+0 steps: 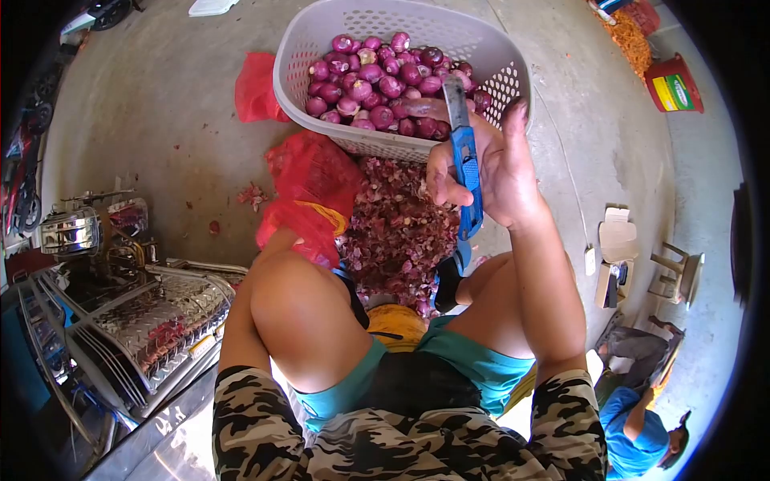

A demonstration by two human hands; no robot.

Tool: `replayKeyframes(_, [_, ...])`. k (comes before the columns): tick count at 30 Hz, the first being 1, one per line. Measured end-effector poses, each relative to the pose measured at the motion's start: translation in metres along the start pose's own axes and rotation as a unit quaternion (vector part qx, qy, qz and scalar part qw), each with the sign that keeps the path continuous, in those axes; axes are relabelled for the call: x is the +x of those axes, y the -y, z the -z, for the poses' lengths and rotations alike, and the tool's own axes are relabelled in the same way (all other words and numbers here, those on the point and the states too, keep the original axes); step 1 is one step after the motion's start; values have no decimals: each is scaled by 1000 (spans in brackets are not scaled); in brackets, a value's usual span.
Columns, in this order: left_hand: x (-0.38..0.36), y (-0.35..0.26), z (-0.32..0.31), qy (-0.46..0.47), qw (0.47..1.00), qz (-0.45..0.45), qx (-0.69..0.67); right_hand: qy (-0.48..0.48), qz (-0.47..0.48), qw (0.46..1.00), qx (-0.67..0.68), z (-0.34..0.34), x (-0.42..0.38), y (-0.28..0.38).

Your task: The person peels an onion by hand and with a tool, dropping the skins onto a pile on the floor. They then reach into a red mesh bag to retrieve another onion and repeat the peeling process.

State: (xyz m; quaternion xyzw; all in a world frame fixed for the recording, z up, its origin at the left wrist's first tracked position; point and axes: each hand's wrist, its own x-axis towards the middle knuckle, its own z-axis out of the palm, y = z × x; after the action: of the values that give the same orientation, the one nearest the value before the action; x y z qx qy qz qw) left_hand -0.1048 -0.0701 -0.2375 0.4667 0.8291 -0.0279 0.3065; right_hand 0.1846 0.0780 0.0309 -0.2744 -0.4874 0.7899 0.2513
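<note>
The right hand [489, 172] is gripping a blue utility knife [465, 160] just before the basket [321, 48] of red onions [385, 76]. The left hand is lying hidden behind the knee [297, 305]; its grip cannot be told. Peelings [401, 232] and red bags [309, 192] are lying below the basket.

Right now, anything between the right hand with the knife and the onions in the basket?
Nothing visible. The right hand holds the blue knife at the near rim of the basket, its blade tip over the red onions. The left hand is hidden behind the knee.

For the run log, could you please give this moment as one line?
right hand: holds blue knife | left hand: unseen | basket: red onions
</note>
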Motion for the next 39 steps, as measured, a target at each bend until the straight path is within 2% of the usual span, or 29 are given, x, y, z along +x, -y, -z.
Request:
replayKeyframes(3, [5, -3, -2, 1, 1000, -3, -3, -19, -3, 992, -128, -1, 0, 0])
replayKeyframes(4, [6, -3, -2, 2, 1000, -2, 0, -38, -10, 965, -260, 1, 0, -5])
replayKeyframes(6, [10, -3, -1, 3, 1000, -2, -2, -67, -22, 860, -505, 6, 1, -23])
replayKeyframes(7, [11, -3, -1, 2, 1000, -1, -5, -64, -46, 831, -551, 5, 1, -28])
replayKeyframes(10, [14, -6, -1, 1, 1000, 0, -8, 7, -2, 777, -629, 12, 0, -43])
replayKeyframes(13, [17, -7, 0, 1, 1000, 0, -10, 34, -69, 771, -632, 10, -3, -42])
replayKeyframes(19, [21, -9, -3, 4, 1000, -5, -10, 42, -115, 766, -631, 4, -2, -38])
replayKeyframes(28, [35, -14, 0, 10, 1000, -12, -9, 64, -74, 762, -640, 1, 0, -41])
replayKeyframes(31, [40, -15, 2, 15, 1000, -15, -8, 70, -90, 755, -645, 1, 0, -41])
replayKeyframes(39, [56, -15, 25, 55, 998, -33, 27, 77, -51, 768, -633, 6, -6, -39])
